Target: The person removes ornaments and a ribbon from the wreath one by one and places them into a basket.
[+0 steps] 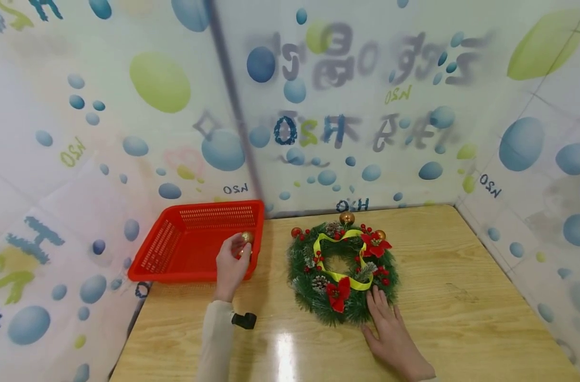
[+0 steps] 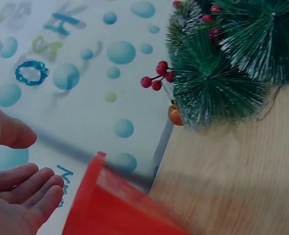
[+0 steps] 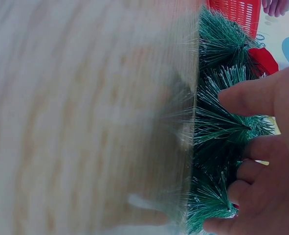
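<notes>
My left hand (image 1: 231, 265) is over the right end of the red plastic basket (image 1: 175, 277), fingers loosely bent and thumb apart. Beside its fingertips are gold balls (image 1: 247, 237) in the basket; in the left wrist view nothing shows between thumb and fingers (image 2: 34, 188). A green pine wreath (image 1: 304, 297) lies flat on the table, with red flowers (image 1: 338, 295), berries, pinecones and a yellow ribbon (image 1: 335, 276). My right hand (image 1: 392, 337) rests with fingers extended at the wreath's lower right edge. In the right wrist view, its fingertips partly hide the needles.
The wooden table (image 1: 442, 297) reaches a back wall covered with a bubble-printed sheet (image 1: 318, 106). A copper-gold ball (image 1: 347, 218) sits at the wreath's far edge, and an orange ball (image 1: 296, 232) at its left. A black strap (image 1: 244, 320) sticks out from my left wrist.
</notes>
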{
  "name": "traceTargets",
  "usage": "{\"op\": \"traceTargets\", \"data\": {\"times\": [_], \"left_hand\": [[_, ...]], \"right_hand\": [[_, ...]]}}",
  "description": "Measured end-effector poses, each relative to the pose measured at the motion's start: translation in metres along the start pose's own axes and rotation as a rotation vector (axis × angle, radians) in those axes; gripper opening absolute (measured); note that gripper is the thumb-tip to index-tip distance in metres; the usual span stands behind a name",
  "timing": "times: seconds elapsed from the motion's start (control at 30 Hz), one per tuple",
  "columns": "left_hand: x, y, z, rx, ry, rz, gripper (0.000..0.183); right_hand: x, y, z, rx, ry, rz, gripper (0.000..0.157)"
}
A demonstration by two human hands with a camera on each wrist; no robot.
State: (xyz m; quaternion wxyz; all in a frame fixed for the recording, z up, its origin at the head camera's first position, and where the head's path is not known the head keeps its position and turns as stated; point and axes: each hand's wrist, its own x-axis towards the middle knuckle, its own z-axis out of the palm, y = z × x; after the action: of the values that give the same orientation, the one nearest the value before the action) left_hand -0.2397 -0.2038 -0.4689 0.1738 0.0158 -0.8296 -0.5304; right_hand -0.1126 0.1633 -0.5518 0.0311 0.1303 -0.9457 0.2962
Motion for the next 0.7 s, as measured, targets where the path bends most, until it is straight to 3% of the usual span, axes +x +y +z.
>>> {"op": "traceTargets", "data": {"times": [0.17, 0.33, 0.5, 0.7], "left_hand": [[-0.007, -0.001, 0.014, 0.012, -0.002, 0.044, 0.039], [-0.016, 0.001, 0.029, 0.010, -0.047, 0.095, 0.038], [-0.027, 0.008, 0.043, -0.004, -0.098, 0.068, 0.039], [-0.038, 0.004, 0.060, -0.017, -0.119, 0.077, 0.036]], "right_hand": [[0.000, 0.001, 0.000, 0.004, 0.001, -0.003, 0.073], [-0.001, 0.001, 0.000, 0.002, 0.007, -0.007, 0.073], [-0.001, 0.001, 0.001, -0.006, 0.009, -0.005, 0.074], [0.000, 0.002, 0.001, -0.001, -0.004, 0.004, 0.074]]}}
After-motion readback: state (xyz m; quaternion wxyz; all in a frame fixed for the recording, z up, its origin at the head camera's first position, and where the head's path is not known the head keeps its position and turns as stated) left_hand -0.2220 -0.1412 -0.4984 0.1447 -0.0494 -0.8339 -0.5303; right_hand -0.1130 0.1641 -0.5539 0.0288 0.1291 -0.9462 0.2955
